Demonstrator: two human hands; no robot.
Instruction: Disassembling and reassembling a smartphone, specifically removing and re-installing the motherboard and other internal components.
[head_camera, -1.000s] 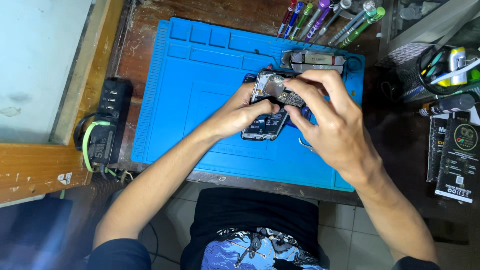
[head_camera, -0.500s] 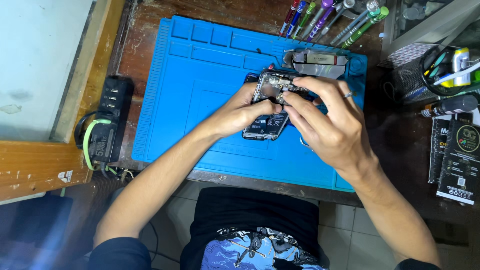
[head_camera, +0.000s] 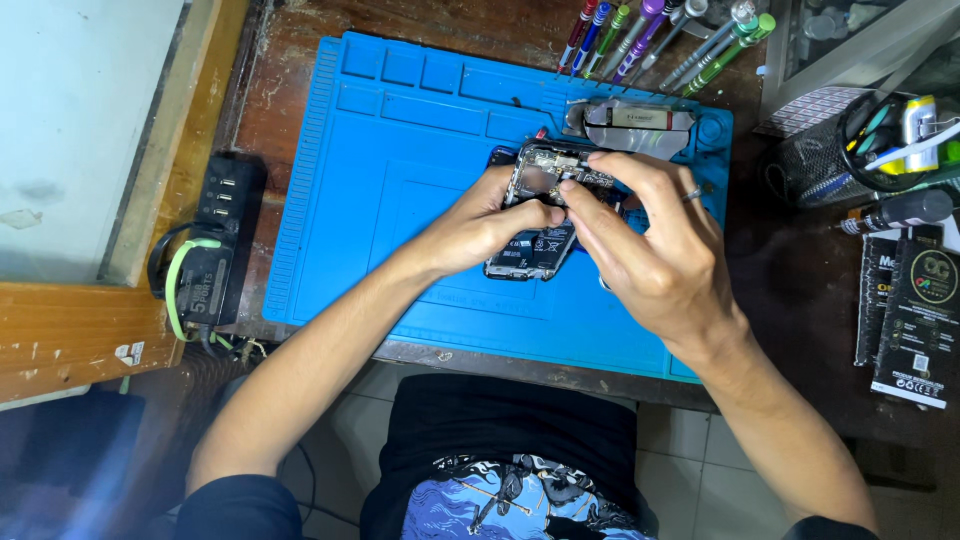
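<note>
Both forearms angle in over the blue mat (head_camera: 400, 150). The left hand (head_camera: 478, 225) clasps the opened phone (head_camera: 538, 215) near the mat's middle; the right hand (head_camera: 650, 250) pinches its fingertips (head_camera: 568, 186) onto the exposed board. Screwdrivers (head_camera: 650, 35) line the mat's far edge, and a metal plate (head_camera: 630, 122) lies just behind the phone.

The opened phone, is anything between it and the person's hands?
No, nothing visible. The left hand grips the opened phone at its left edge, and the right hand has its fingers already on the phone's insides.

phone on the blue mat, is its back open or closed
Open: the phone shows bare boards and metal parts, no back cover. Left hand grips it; right hand fingertips touch its insides.
</note>
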